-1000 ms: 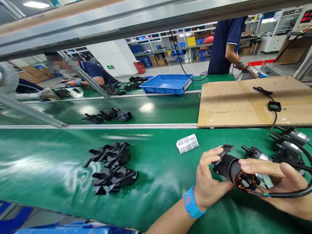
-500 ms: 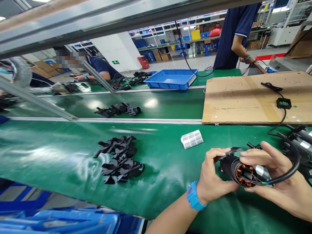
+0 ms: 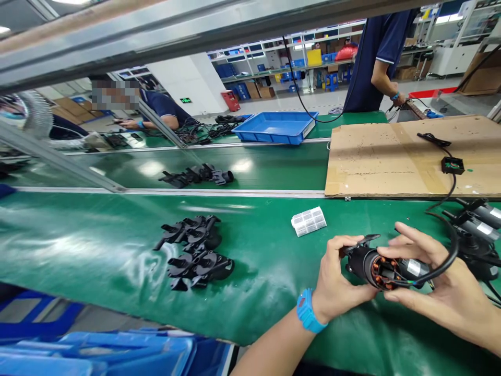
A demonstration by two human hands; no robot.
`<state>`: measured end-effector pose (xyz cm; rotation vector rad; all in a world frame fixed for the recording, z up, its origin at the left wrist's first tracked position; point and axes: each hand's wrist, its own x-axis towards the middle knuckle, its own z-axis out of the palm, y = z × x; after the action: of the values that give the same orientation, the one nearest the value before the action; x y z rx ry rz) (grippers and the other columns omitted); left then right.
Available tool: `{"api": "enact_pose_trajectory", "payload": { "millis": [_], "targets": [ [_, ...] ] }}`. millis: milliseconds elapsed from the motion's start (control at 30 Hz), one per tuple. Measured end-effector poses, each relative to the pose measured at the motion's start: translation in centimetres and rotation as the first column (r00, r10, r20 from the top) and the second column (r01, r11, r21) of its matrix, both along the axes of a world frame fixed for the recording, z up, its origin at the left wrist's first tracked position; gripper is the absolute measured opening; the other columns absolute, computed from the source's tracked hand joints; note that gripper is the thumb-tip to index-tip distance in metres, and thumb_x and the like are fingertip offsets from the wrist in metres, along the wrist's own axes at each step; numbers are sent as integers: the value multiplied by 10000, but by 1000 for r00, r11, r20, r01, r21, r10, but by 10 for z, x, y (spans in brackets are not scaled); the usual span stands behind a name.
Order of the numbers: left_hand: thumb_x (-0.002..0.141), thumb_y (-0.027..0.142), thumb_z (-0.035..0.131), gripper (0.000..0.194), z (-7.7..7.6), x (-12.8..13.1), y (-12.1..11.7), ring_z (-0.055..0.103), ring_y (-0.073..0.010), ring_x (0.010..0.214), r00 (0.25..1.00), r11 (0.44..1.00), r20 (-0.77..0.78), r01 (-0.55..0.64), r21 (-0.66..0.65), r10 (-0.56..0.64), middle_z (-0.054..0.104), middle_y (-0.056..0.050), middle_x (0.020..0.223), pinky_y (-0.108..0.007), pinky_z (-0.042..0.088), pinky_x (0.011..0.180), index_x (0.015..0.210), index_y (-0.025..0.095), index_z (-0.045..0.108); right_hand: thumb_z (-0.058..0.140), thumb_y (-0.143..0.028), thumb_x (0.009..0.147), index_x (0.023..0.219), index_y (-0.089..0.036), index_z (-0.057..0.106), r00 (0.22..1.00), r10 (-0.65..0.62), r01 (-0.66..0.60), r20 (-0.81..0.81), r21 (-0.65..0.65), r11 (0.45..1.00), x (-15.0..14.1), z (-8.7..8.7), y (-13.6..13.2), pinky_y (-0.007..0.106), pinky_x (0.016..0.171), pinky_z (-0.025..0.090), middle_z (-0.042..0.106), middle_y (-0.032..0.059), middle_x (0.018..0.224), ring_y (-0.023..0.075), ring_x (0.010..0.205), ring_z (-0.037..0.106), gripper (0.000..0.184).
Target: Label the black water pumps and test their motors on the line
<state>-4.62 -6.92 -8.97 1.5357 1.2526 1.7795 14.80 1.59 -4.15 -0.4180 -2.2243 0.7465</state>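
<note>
Left hand (image 3: 340, 284) grips motor housing (image 3: 360, 261), right hand (image 3: 446, 279) pinches open rim; looped cable (image 3: 455, 244) could snag, straining thin wires (image 3: 412, 283) at copper windings (image 3: 377, 266).

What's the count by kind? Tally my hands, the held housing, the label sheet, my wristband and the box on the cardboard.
Left hand and right hand: 2
Housing: 1
Label sheet: 1
Wristband: 1
Box: 1
Total: 6
</note>
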Motion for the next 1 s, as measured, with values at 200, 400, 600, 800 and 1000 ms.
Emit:
{"api": "enact_pose_trajectory", "payload": {
  "millis": [200,400,600,800,1000],
  "targets": [
    [590,100,874,779,-3,1,-6,645,-262,1216,999,998,15,-52,-21,52,609,-43,1266,-413,503,1036,1232,294,478,784,-222,892,1596,-306,347,997,2,9,-75,149,989,-6,-4,-4,439,1124,370,705,38,1178,247,1164,595,832],
    [588,126,879,771,-3,-2,-15,643,-268,1204,997,997,-34,-71,-16,70,616,-58,1255,-426,515,1031,1230,276,481,747,-315,929,1606,-238,312,998,-25,15,56,182,983,-5,1,-3,424,1153,322,718,37,1166,251,1213,563,808],
    [624,176,904,755,2,7,-27,654,-269,1177,989,989,-39,-141,-33,139,613,-70,1258,-436,543,996,1230,280,466,734,-531,898,1406,-258,551,998,-57,50,7,381,923,-9,0,-11,500,1113,363,513,136,1392,337,1329,458,606],
    [656,193,885,723,-23,2,-38,650,-270,1155,988,976,-81,-140,-167,128,598,-78,1228,-437,562,968,1247,261,475,695,-380,946,1198,-279,667,991,-41,-26,129,484,875,-12,-22,-16,555,1135,310,488,100,1521,347,1431,396,273],
    [692,94,734,641,-44,-4,-41,626,-274,1219,981,974,-156,-142,-176,114,591,-89,1258,-448,543,1018,1256,246,469,654,-354,966,1321,-258,625,980,-107,7,167,511,860,-13,-48,-17,489,1160,300,598,66,1453,271,1405,469,370]
  ]
}}
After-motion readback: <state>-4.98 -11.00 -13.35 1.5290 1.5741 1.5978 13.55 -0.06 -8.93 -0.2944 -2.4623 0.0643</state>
